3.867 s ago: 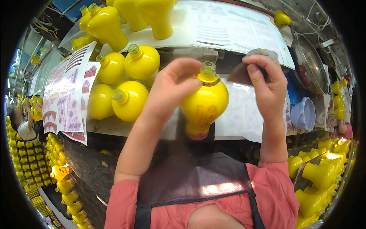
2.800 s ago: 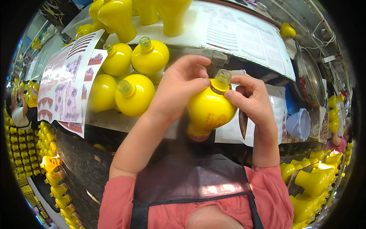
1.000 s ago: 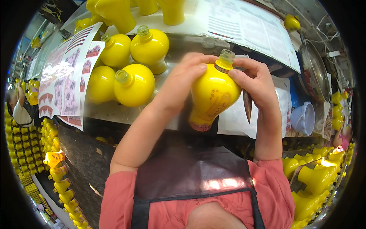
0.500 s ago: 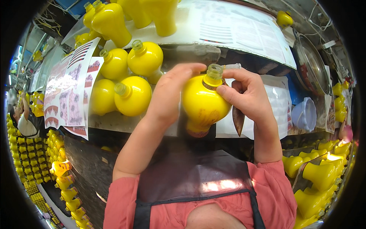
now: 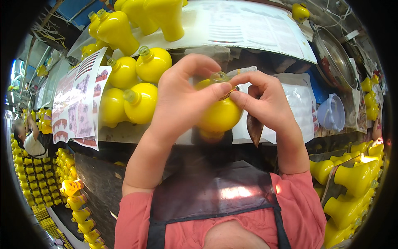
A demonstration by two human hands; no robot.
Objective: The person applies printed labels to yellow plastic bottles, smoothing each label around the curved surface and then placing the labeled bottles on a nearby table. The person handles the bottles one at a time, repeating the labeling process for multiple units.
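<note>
A glossy yellow bottle (image 5: pixel 224 115) with a clear threaded glass neck stands tilted between my hands, over the table's near edge. A narrow dark patterned band runs round the base of its neck. My left hand (image 5: pixel 184 93) curves round the bottle's left side, thumb pressed at the neck and fingers arched behind it. My right hand (image 5: pixel 265 97) pinches thumb and forefinger at the band. Its other fingers are curled round a brown, pointed, blade-like tool (image 5: pixel 254 129) that hangs below the palm. The left hand covers part of the bottle.
Several yellow bottles (image 5: pixel 141 103) stand close on the left, beside printed decal sheets (image 5: pixel 78 97). A raised white shelf (image 5: pixel 199 25) bears more bottles. To the right are a pale blue bucket (image 5: pixel 331 113) and a round metal pan (image 5: pixel 333 58). Racked bottles (image 5: pixel 352 182) fill the lower right.
My left hand has moved right and across the bottle, its thumb now at the neck. The bottle has shifted slightly, and the right hand stays at the neck with the brown tool.
</note>
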